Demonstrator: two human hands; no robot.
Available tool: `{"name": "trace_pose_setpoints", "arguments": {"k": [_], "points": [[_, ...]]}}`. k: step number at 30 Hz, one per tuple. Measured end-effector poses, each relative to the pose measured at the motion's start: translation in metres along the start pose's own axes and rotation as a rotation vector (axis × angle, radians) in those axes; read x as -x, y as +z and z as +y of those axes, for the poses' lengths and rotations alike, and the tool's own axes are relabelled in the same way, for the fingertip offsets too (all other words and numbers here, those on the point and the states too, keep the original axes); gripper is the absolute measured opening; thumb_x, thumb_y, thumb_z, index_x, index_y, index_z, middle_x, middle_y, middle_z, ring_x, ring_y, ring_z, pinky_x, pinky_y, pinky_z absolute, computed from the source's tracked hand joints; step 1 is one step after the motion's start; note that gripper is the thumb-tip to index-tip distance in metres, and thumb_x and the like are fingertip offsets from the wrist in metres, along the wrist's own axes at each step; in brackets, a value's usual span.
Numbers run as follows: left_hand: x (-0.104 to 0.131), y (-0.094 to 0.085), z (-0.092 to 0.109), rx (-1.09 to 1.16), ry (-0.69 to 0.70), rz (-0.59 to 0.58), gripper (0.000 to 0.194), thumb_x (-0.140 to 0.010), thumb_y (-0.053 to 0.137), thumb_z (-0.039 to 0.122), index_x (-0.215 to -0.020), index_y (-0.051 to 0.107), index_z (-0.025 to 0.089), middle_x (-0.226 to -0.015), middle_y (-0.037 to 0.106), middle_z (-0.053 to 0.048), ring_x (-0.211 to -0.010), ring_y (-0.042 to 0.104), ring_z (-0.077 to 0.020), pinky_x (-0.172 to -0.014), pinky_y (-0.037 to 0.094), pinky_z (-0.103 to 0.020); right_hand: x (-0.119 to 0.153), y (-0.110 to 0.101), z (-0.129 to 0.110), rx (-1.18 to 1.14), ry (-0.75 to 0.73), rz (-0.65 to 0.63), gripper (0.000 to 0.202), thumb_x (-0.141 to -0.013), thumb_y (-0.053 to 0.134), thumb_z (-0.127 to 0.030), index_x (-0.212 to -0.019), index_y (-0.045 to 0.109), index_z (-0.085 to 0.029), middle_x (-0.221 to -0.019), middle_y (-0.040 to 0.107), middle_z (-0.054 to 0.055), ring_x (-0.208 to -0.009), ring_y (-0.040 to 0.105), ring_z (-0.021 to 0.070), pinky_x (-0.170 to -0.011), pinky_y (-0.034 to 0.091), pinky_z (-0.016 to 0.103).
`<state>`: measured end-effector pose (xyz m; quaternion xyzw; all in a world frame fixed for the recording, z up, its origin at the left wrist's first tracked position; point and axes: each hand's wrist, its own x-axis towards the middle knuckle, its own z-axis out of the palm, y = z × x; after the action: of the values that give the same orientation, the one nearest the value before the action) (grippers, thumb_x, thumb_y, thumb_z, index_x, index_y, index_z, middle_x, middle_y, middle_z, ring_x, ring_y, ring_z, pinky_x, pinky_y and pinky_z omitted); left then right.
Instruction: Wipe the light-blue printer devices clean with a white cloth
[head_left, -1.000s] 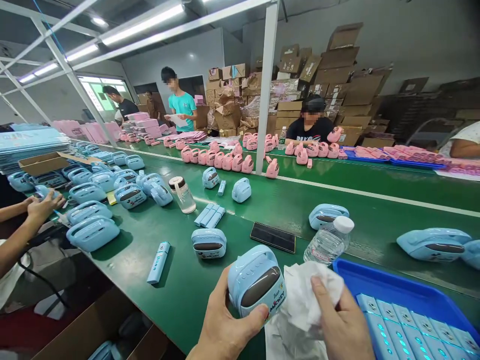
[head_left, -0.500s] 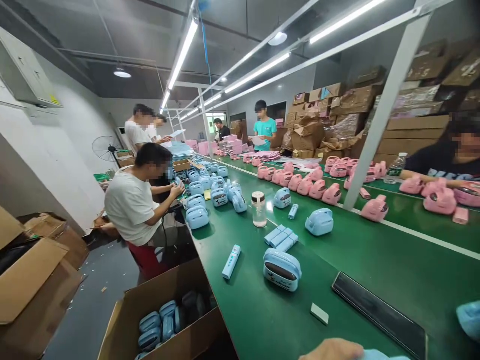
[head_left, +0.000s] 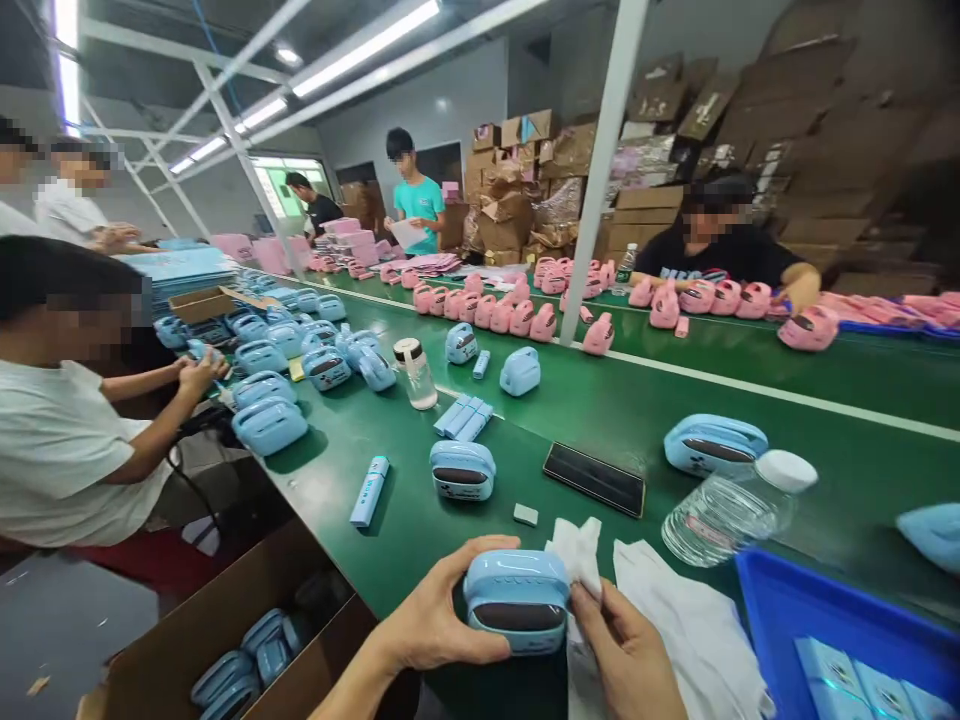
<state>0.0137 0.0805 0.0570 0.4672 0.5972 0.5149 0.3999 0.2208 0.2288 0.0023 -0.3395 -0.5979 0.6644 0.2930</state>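
My left hand (head_left: 431, 620) grips a light blue handheld device (head_left: 517, 598) with a dark front panel, held low at the near edge of the green conveyor belt (head_left: 675, 420). My right hand (head_left: 626, 655) presses a white cloth (head_left: 581, 555) against the device's right side. More white cloth (head_left: 694, 625) lies spread under and to the right of that hand. Another blue device (head_left: 462, 470) stands on the belt just beyond my hands.
A black phone (head_left: 595, 478), small grey block (head_left: 526, 514), lying water bottle (head_left: 731, 508) and blue tray (head_left: 817, 620) lie near. An open carton (head_left: 225, 640) of blue devices sits lower left. A seated person (head_left: 67, 440) works at left; others stand behind rows of pink devices (head_left: 517, 315).
The view swung far left, then came back down to my hands. The device now sits lower and more level, with the cloth pressed at its right side.
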Motion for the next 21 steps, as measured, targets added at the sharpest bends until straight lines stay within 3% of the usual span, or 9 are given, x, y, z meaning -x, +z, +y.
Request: {"name": "trace_pose_setpoints", "arguments": {"k": [2,4,6,8,10,13,16,19,21], "points": [[0.006,-0.012,-0.007,-0.113,-0.023,0.001,0.082,-0.063,0.092,0.023,-0.14,0.063,0.032,-0.154,0.046,-0.009,-0.148,0.039,-0.0387,-0.125,0.029,-0.05,0.006,0.016,0.001,-0.024,0.01,0.014,0.051,-0.085,0.073,-0.069,-0.102,0.08,-0.021,-0.091,0.076,0.005,-0.091,0.069,0.0261,-0.077,0.057,0.027],[0.017,-0.01,-0.013,-0.142,-0.063,0.104,0.088,-0.071,0.088,0.026,-0.15,0.05,0.034,-0.151,0.046,-0.009,-0.145,0.043,-0.0361,-0.124,0.032,-0.05,0.012,0.027,0.001,-0.035,0.02,0.021,0.05,-0.086,0.075,-0.065,-0.107,0.08,-0.021,-0.093,0.077,0.005,-0.091,0.069,0.0251,-0.078,0.056,0.027],[0.029,0.006,-0.019,-0.064,-0.089,0.313,0.087,-0.081,0.08,0.03,-0.154,0.034,0.034,-0.151,0.047,-0.01,-0.141,0.049,-0.0336,-0.121,0.038,-0.05,0.018,0.033,0.001,-0.04,0.008,0.02,0.044,-0.087,0.075,-0.061,-0.108,0.079,-0.023,-0.1,0.077,0.005,-0.097,0.069,0.0255,-0.084,0.055,0.027],[0.037,0.03,-0.024,-0.009,-0.064,0.503,0.089,-0.081,0.078,0.034,-0.155,0.027,0.031,-0.159,0.041,-0.013,-0.148,0.042,-0.0356,-0.125,0.034,-0.052,0.024,0.036,0.0,-0.032,-0.037,0.008,0.033,-0.088,0.076,-0.053,-0.104,0.08,-0.025,-0.103,0.076,0.004,-0.102,0.068,0.0253,-0.09,0.053,0.027],[0.04,0.05,-0.028,0.019,-0.028,0.574,0.106,-0.075,0.082,0.04,-0.159,0.019,0.028,-0.166,0.031,-0.015,-0.154,0.032,-0.0407,-0.127,0.03,-0.054,0.03,0.038,-0.002,0.014,-0.17,-0.049,0.018,-0.09,0.075,-0.041,-0.099,0.081,-0.027,-0.101,0.074,0.003,-0.102,0.067,0.0239,-0.093,0.051,0.026],[0.039,0.052,-0.028,0.052,-0.042,0.552,0.137,-0.057,0.093,0.045,-0.163,0.01,0.025,-0.164,0.035,-0.018,-0.149,0.037,-0.0473,-0.123,0.035,-0.058,0.036,0.045,-0.011,0.116,-0.434,-0.304,0.03,-0.092,0.059,-0.015,-0.108,0.079,-0.029,-0.11,0.073,0.003,-0.104,0.066,0.0216,-0.094,0.051,0.027],[0.042,0.029,-0.025,0.046,-0.046,0.542,0.129,-0.05,0.098,0.046,-0.158,0.032,0.027,-0.158,0.046,-0.014,-0.145,0.043,-0.047,-0.122,0.037,-0.058,0.032,0.057,-0.029,0.122,-0.513,-0.527,0.045,-0.091,0.047,-0.005,-0.115,0.075,-0.03,-0.12,0.071,0.004,-0.11,0.063,0.0211,-0.097,0.05,0.03],[0.051,0.012,-0.019,0.371,0.028,0.401,0.104,-0.062,0.086,0.066,-0.151,0.049,0.027,-0.153,0.056,-0.014,-0.141,0.049,-0.0476,-0.116,0.043,-0.057,0.019,0.071,-0.049,0.05,-0.474,-0.507,0.035,-0.101,0.046,-0.018,-0.119,0.074,-0.029,-0.127,0.069,0.005,-0.12,0.06,0.0232,-0.103,0.047,0.034],[0.055,0.014,-0.019,0.675,0.05,0.28,0.099,-0.069,0.075,0.075,-0.153,0.05,0.028,-0.155,0.056,-0.013,-0.139,0.053,-0.0464,-0.114,0.045,-0.058,0.01,0.076,-0.059,-0.003,-0.305,-0.437,0.029,-0.106,0.05,-0.037,-0.12,0.073,-0.027,-0.12,0.071,0.005,-0.11,0.064,0.0236,-0.097,0.049,0.033]]}}
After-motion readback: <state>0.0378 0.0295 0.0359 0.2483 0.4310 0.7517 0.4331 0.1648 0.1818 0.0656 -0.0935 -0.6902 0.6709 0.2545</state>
